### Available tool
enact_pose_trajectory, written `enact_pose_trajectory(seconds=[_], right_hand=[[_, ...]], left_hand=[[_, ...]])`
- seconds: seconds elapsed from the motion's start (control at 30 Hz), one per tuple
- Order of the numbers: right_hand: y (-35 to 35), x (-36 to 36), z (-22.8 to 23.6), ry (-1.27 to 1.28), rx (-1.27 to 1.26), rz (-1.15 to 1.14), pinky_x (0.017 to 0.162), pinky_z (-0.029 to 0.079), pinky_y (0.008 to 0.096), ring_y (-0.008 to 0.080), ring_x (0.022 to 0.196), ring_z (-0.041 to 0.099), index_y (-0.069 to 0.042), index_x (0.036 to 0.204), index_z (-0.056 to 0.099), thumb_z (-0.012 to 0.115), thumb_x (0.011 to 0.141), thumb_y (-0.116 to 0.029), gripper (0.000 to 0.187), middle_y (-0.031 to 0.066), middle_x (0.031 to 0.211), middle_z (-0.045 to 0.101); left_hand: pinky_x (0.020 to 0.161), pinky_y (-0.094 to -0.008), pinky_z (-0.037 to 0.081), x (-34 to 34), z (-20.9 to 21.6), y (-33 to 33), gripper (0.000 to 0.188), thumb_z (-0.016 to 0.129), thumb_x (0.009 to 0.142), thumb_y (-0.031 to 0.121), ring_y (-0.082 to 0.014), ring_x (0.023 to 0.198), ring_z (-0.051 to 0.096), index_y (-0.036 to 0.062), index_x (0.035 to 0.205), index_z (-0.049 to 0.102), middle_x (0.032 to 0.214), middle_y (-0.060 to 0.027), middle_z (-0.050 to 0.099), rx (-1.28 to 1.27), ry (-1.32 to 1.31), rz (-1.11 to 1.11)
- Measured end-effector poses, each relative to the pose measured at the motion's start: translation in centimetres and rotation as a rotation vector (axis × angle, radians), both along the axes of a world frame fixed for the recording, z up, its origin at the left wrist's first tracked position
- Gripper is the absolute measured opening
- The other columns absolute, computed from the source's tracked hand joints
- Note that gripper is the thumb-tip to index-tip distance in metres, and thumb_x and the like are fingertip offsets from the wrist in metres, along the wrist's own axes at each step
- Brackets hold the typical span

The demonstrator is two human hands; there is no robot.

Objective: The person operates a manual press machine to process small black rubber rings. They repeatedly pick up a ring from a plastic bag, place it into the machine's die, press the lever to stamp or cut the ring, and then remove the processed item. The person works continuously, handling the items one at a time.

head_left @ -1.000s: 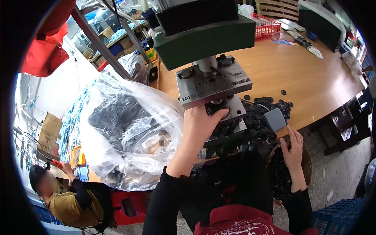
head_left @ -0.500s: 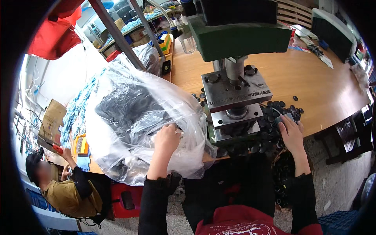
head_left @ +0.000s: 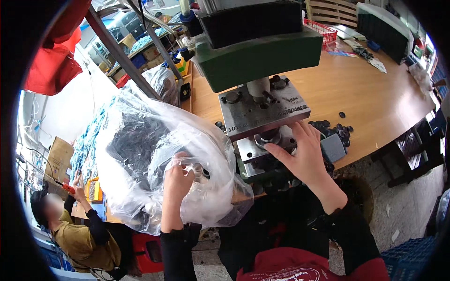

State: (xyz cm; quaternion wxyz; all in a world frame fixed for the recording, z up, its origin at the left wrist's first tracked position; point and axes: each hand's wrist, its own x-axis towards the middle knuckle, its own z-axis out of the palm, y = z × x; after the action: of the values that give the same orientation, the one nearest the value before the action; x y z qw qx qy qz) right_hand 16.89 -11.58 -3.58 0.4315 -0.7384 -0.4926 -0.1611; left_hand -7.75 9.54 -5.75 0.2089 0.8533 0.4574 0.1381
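My left hand (head_left: 176, 181) is at the mouth of a large clear plastic bag (head_left: 136, 187), its fingers loosely bent and the thumb apart. Just right of it a black ring-shaped part (head_left: 205, 173) shows through the plastic. My right hand (head_left: 307, 157) reaches into the steel die set of a green press (head_left: 262, 61). Its thumb and fingers are spread around the round die post (head_left: 268, 136), between the upper plate (head_left: 265, 112) and the lower plate (head_left: 246, 150). The fingertips are partly under the upper plate, and I see nothing held there.
Several black discs (head_left: 344, 136) lie on the wooden table (head_left: 370, 103) beside the press, around a grey block (head_left: 333, 148). At the left, a co-worker (head_left: 84, 234) holds a red-handled tool (head_left: 68, 188). A slanting metal post (head_left: 122, 51) rises behind the bag.
My right hand has left the grey block and moved left into the die set. My left hand has shifted slightly at the bag's mouth. The view has turned a little to the right.
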Motion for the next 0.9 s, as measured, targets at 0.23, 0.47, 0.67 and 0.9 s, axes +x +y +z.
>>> enact_pose_trajectory(seconds=[0.23, 0.47, 0.67, 0.9], right_hand=[[2.9, -1.2, 0.0, 0.073, -0.004, -0.048, 0.088, 0.036, 0.0416, 0.0296, 0.102, 0.053, -0.007, 0.107, 0.061, 0.078, 0.074, -0.038, 0.048, 0.0079, 0.107, 0.058], [-0.9, -1.2, -2.1, 0.083, -0.003, -0.03, 0.094, 0.035, 0.0438, 0.0296, 0.11, 0.049, -0.007, 0.119, 0.056, 0.079, 0.073, -0.034, 0.058, 0.0116, 0.112, 0.055], [-16.4, 0.6, -10.1, 0.295, -0.176, -0.341, 0.097, 0.039, 0.0444, 0.0342, 0.11, 0.048, -0.004, 0.12, 0.053, 0.076, 0.076, -0.024, 0.053, 0.0159, 0.114, 0.052], [-28.0, 3.6, -19.4, 0.263, -0.6, -0.645, 0.107, 0.032, 0.0467, 0.0366, 0.128, 0.039, -0.007, 0.141, 0.041, 0.072, 0.085, -0.027, 0.067, 0.0187, 0.138, 0.043]], left_hand=[[0.088, -0.046, 0.048, 1.0, -7.1, 1.9, 0.045, 0.071, 0.073, 0.015, -0.0412, 0.102, 0.059, -0.0016, 0.113, 0.056, 0.106, -0.0229, 0.06, 0.169, 0.231, -0.286], [0.085, -0.0446, 0.05, 1.1, -5.3, 0.2, 0.05, 0.077, 0.069, 0.017, -0.0407, 0.096, 0.061, -0.0025, 0.111, 0.058, 0.103, -0.0256, 0.061, 0.234, 0.122, -0.136], [0.085, -0.03, 0.05, -3.3, 3.8, -3.4, 0.053, 0.077, 0.073, 0.006, -0.0183, 0.093, 0.063, -0.0042, 0.12, 0.055, 0.104, -0.0107, 0.061, -0.42, -0.413, -0.023], [0.094, -0.0273, 0.046, 5.6, 5.3, -9.7, 0.054, 0.077, 0.075, -0.001, -0.0149, 0.102, 0.061, -0.0018, 0.123, 0.051, 0.113, -0.0096, 0.061, -0.646, -0.925, -0.226]])
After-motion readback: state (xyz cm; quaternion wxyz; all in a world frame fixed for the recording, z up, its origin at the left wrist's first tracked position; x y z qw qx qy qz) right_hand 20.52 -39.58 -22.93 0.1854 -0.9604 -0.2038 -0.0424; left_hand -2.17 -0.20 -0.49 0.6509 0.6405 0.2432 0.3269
